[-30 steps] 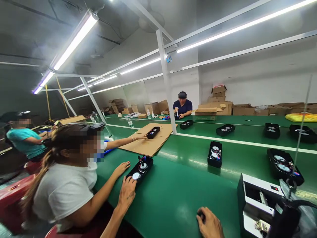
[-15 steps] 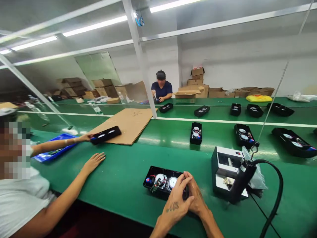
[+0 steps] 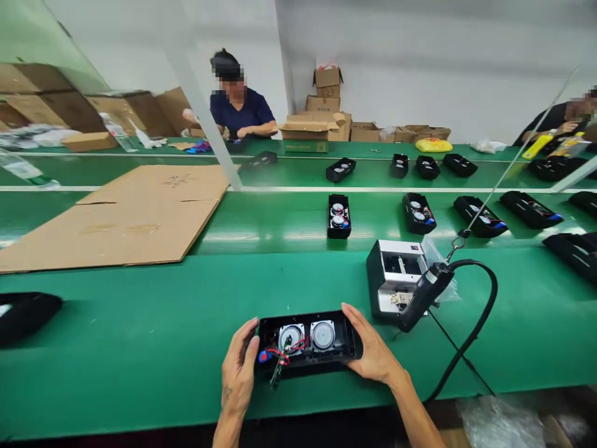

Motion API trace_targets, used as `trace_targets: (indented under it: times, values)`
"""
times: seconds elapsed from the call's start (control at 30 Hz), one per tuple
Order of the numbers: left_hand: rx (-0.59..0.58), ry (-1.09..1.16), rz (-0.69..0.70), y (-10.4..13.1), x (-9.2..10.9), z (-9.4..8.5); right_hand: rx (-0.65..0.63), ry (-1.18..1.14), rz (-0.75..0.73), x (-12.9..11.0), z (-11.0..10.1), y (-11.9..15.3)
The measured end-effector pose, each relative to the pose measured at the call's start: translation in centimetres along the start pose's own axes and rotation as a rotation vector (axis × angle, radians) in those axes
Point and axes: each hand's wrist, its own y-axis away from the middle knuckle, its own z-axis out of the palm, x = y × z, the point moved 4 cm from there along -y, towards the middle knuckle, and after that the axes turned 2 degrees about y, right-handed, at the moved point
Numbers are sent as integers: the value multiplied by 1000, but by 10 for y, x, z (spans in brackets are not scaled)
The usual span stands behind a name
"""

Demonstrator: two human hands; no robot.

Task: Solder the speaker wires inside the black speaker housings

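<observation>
Between my hands is a black speaker housing (image 3: 336, 354), its open side facing up. Two round speaker drivers (image 3: 323, 336) sit inside it, with red wires, a blue-and-red part (image 3: 265, 356) and a small green circuit board (image 3: 278, 368) that hangs over the near edge. My left hand (image 3: 240, 364) grips the left end, fingers behind and thumb in front. Around the right end my right hand (image 3: 370, 348) is wrapped, fingers on the far edge and thumb at the near side. Whether the housing touches the table is hard to tell.
A black electric screwdriver (image 3: 425, 297) hangs from a cord beside a screw feeder box (image 3: 380, 280) on my right. More speaker housings (image 3: 339, 218) stand on the green conveyor beyond. Flat cardboard (image 3: 135, 218) lies at the left. A person (image 3: 242, 112) sits across the line.
My hands have parted from above the housing's right end and now hold both ends. My view has swung right and closer; the co-worker on my left is out of sight.
</observation>
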Motion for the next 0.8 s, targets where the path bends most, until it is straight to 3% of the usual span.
trace_targets:
  times: [0.1, 0.17, 0.27, 0.33, 0.4, 0.53, 0.67, 0.8]
  values:
    - [-103, 103, -23, -3, -3, 20, 235, 89, -51, -32, 0, 19]
    - [-123, 150, -21, -3, -6, 23, 352, 113, -158, -64, 15, 25]
    - [-135, 146, -7, -2, -11, 21, 348, 141, -258, -108, 57, 16]
    - [-143, 131, 1, -1, -14, 18, 366, 171, -224, -128, 80, -1]
    - [-161, 118, 5, -1, -15, 17, 408, 186, -177, -140, 89, -22]
    - [-202, 104, 14, -2, -11, 17, 454, 112, -113, -138, 61, -58]
    - [-286, 93, 13, -5, -8, 11, 339, -36, -144, -129, 28, -67]
    - [-427, 79, 77, -8, -4, 2, 171, 28, -160, -139, 38, -51]
